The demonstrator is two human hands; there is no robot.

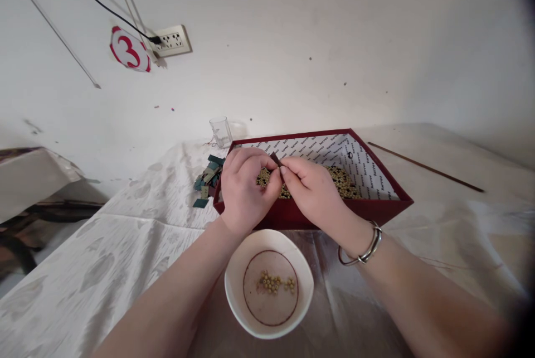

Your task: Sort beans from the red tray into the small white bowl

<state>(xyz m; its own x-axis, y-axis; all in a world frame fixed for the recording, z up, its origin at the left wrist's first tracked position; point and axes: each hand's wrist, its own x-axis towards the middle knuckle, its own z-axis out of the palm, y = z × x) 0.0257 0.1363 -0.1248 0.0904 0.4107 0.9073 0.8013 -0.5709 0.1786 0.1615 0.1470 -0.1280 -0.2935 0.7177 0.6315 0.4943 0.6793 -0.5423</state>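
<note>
Two hands (pixel 246 188) (pixel 311 190) pinch one dark strip (pixel 276 159) over one box (pixel 376 210).

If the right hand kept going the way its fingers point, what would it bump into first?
Probably the left hand. The right hand points left, its fingertips already meeting it around a small dark piece over the red box.

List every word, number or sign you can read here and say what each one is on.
"3": red numeral on the round white sign fixed to the wall, beside the power socket.
Repeated small dark word printed all over the white lining of the red box: too small and blurred to read for certain.
Nothing else carries readable text.
</note>
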